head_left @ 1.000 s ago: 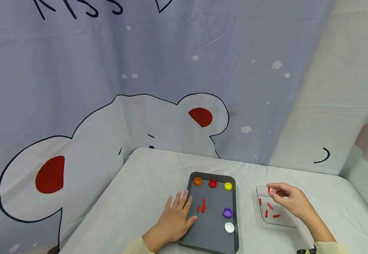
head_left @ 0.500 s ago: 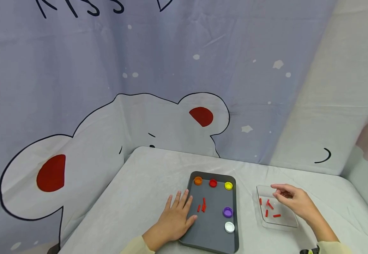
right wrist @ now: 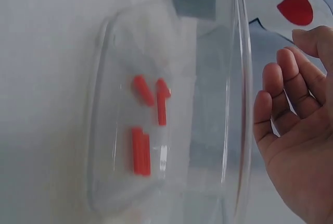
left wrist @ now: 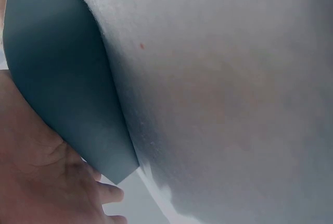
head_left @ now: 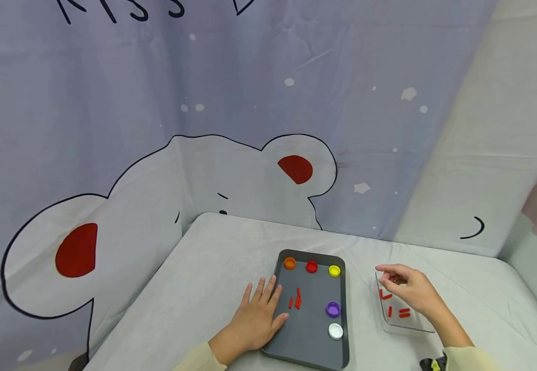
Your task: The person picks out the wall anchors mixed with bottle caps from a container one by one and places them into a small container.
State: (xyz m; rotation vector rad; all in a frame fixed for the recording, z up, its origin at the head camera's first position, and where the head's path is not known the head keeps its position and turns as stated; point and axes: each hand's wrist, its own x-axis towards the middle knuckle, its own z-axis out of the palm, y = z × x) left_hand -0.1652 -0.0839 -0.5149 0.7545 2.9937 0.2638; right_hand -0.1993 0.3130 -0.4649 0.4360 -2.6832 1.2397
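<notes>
My left hand (head_left: 252, 322) lies with spread fingers over the left edge of a dark grey tray (head_left: 307, 337); the left wrist view shows its palm side against the tray's outer wall (left wrist: 62, 62). Several small red sticks (head_left: 298, 301) lie together in the tray. My right hand (head_left: 409, 288) hovers over the far edge of a clear plastic box (head_left: 412, 328), fingers loosely bent, thumb and forefinger apart. In the right wrist view this hand (right wrist: 296, 109) is beside the box wall, with no stick visible in it. Several red sticks (right wrist: 140, 151) lie on the box floor.
Along the tray's far end sit orange (head_left: 289, 263), red (head_left: 312, 266) and yellow (head_left: 334, 270) round caps. Purple (head_left: 333, 309) and white (head_left: 335, 331) ones sit at its right side. A printed curtain (head_left: 231, 170) hangs behind the white-covered table (head_left: 222, 268).
My right hand has let go of a red stick, which dropped into the box, then moved slightly left. Sticks in the box lie differently. My left hand has stayed put.
</notes>
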